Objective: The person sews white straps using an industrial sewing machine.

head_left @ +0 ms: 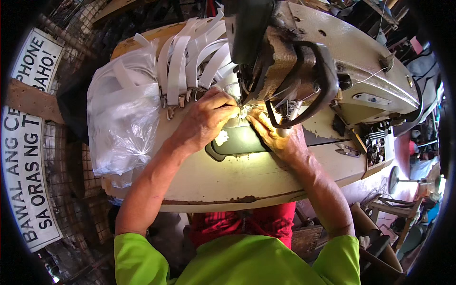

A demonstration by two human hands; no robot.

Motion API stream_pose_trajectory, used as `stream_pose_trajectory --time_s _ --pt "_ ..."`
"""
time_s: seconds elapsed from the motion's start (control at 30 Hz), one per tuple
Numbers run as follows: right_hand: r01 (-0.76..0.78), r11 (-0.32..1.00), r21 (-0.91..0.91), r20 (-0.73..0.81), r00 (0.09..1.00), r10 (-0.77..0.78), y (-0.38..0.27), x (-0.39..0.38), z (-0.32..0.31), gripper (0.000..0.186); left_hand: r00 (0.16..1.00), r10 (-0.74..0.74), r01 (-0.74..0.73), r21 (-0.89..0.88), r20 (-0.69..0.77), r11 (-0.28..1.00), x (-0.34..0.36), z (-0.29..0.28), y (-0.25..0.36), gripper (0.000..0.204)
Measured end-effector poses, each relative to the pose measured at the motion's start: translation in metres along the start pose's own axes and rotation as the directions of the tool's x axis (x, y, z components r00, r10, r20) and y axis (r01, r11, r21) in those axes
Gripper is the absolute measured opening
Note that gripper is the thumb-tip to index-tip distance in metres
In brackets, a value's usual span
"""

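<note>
The left hand (209, 116) is curled, thumb and fingers drawn together in a pinch on a small shiny piece (243, 113) beneath the needle area of the sewing machine (361, 52). The piece is too small and brightly lit to make out fully. The right hand (284, 137) comes at it from the other side, its fingers stretched forward and lowered to the machine bed, fingertips near the piece; whether they grip anything, I cannot tell.

Below the fingertips, between the wrists, lies a dark plate (242, 147). Right above them sits the needle mechanism, and a black loop (327, 71) curves close over the right hand, so room is tight upward and to that side. Just beyond the left hand, white straps (178, 64) lie bunched, their metal clips (182, 100) pointing back toward it. Left of that hand, a clear plastic bag (123, 123) borders its reach. Toward the person, the pale tabletop (213, 180) spreads between the forearms to a chipped near edge (247, 199). Right of the right hand lie small snips (347, 151).
</note>
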State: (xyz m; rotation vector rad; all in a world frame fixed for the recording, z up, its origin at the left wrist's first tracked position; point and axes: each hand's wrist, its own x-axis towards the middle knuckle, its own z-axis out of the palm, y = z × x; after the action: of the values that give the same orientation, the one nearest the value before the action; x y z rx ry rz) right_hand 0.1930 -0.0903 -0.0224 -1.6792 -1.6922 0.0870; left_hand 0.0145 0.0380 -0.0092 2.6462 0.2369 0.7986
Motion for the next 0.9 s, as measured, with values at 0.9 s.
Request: stream_pose_trajectory --time_s 0.9 --pt "-0.386 0.683 -0.620 -0.510 0.860 0.023 0.121 -0.028 -0.358 0.028 0.998 -0.035 0.037 0.049 -0.042 0.998 -0.003 0.004 0.008 0.020"
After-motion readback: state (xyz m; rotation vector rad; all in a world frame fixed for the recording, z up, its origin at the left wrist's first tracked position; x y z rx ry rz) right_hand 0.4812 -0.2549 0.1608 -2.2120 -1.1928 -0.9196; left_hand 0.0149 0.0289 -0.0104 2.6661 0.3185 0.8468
